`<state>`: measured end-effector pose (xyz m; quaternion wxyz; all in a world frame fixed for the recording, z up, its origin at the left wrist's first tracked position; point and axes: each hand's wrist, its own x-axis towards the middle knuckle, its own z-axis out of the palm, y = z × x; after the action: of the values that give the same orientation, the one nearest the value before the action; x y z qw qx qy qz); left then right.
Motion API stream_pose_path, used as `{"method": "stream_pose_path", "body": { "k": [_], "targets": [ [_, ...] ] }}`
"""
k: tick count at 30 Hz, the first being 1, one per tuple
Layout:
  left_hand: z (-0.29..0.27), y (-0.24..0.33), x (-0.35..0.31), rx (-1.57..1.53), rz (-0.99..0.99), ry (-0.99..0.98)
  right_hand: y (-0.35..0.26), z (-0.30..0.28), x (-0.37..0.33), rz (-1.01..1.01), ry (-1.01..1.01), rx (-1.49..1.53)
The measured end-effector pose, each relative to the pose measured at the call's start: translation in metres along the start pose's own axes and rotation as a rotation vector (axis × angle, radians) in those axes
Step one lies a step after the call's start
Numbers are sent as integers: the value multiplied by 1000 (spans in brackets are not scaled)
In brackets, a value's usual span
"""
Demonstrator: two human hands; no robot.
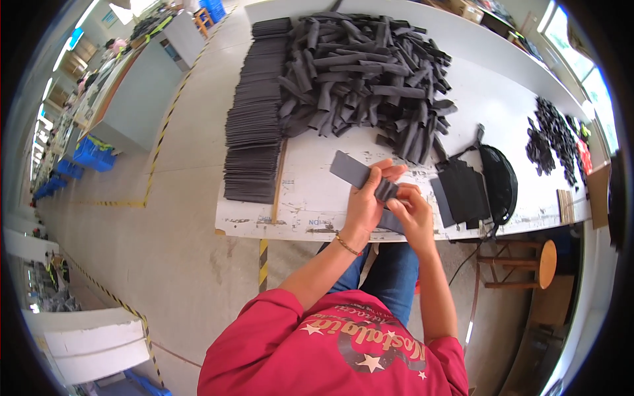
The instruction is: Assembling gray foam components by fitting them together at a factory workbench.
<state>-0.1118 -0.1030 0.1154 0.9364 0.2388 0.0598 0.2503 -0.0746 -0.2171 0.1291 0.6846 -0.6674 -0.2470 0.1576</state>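
Both my hands are over the front edge of the white table (307, 175). My left hand (363, 206) is closed around a dark grey fabric strip (350, 169), with its thumb on top. One flat end of the strip sticks out to the upper left. In the middle, between my hands, is a small black folded or looped piece (386, 191); I cannot tell if it is part of the strip. My right hand (416, 212) pinches at the lower edge of that piece. Below my fingers, more dark grey material (391, 221) hangs near the table edge.
A long stack of flat dark grey strips (251, 125) lines the table's left side. Beside it lies a heap of curled grey strips (363, 66). To the right are black flat panels (463, 193), a black mesh-like bag (498, 181) and small black parts (560, 142). A wooden stool (545, 264) stands lower right.
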Motion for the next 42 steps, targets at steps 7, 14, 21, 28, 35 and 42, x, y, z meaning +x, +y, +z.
{"method": "stream_pose_path", "body": {
  "k": [7, 14, 21, 28, 35, 42],
  "targets": [
    [-1, 8, 5, 42, 30, -104, 17, 7, -11, -20, 287, 217],
    [-19, 23, 4, 64, 29, 72, 8, 2, -3, -364, 369, -269],
    [-32, 39, -6, 155, 146, 147, 11, -7, -7, -361, 324, -177],
    [-29, 34, -5, 168, 117, 119, 19, -17, -8, -55, 303, 21],
    [-32, 23, 12, 461, -39, 259, 22, -51, 10, 70, 318, -102],
    [-75, 5, 16, 772, 69, 402, 76, -73, 6, 173, 372, -357]
  ]
}}
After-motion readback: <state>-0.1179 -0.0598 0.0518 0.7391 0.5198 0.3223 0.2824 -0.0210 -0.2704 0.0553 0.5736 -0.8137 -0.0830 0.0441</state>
